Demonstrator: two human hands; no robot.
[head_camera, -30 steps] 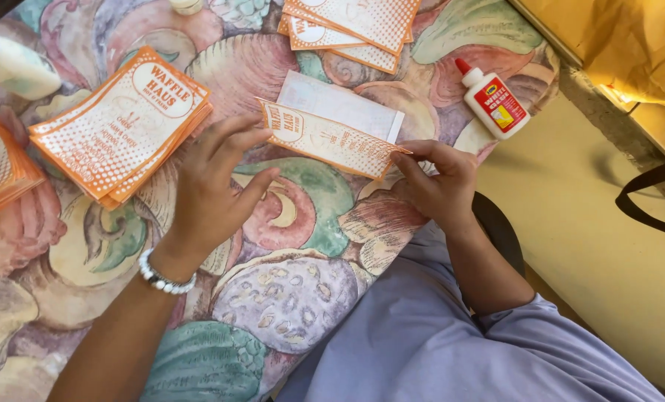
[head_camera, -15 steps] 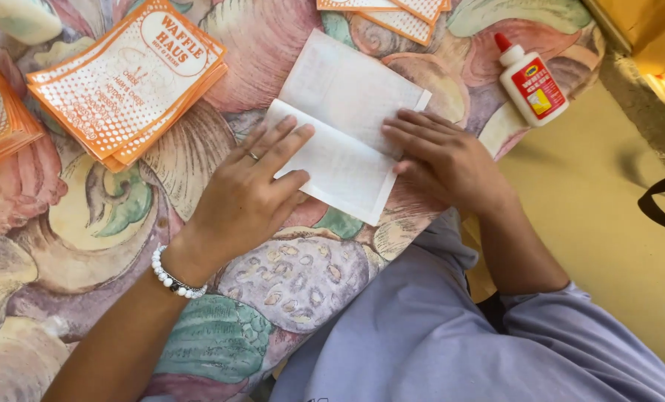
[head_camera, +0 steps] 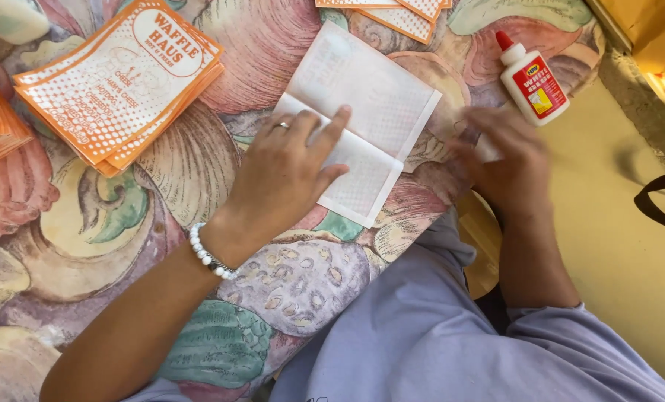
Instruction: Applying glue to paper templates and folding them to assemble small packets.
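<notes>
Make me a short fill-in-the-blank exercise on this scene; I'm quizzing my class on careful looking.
1. The left hand presses flat on a white ____ sheet.
2. The glue bottle has a ____ cap.
3. The left wrist wears a bracelet of white ____.
4. The stack of printed bags lies on the ____ side of the sheet.

Missing words: paper; red; beads; left

The right hand (head_camera: 500, 160) is motion-blurred — orange sheets (head_camera: 396, 13) at the top edge are cut off.
</notes>
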